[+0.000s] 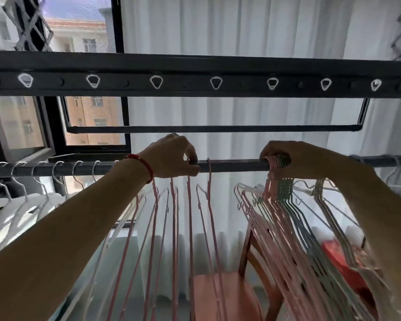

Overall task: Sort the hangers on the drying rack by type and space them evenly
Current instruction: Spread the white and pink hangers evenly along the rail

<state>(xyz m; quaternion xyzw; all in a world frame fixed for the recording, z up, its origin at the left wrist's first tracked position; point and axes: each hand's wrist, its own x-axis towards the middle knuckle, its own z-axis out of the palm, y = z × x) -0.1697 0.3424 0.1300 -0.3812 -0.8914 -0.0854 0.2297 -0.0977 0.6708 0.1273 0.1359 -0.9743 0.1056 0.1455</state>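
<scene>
— Where are the hangers?
— On the dark rail [232, 165]. The pink hangers [190, 205] hang apart in the middle. A tight bunch [279, 195] of pink, green and white ones hangs to the right, all blurry low down.
— Can you count them?
— No, they overlap.
— And the hands?
— The left hand [171, 158] pinches a pink hook on the rail. The right hand [294, 158] is curled over the bunch's hooks and hides them.
— What else?
— White hangers [33, 195] on the left, cut off. A chair [222, 295] below.

We see white pleated curtain [252, 31] behind, black-framed window [123, 107] left with tan brick building [90, 117] outside, reddish wooden chair [220, 295] below
</scene>
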